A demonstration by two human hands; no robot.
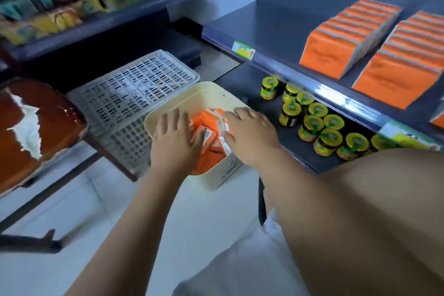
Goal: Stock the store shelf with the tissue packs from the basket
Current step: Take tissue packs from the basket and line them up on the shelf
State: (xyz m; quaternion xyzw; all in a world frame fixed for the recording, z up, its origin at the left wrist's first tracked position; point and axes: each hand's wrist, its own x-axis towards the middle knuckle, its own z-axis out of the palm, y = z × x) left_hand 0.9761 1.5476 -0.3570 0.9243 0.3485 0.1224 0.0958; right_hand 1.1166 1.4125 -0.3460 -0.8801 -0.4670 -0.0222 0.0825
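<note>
Two hands are seen inside one cream plastic basket (206,94), smooth-walled and round-cornered. The left hand (175,137) is laid flat, fingers straight and spread, on the orange tissue packs (206,139) heaped there; their number cannot be counted. One pack (222,127) is pinched between the thumb and curled fingers of the right hand (249,132). On the grey metal shelf (276,24) two rows (346,38) of the same flat, glossy packs are stood. About a dozen yellow-lidded jars (312,125) are grouped below, and one white lattice crate (134,94) is seen just behind the basket.
</note>
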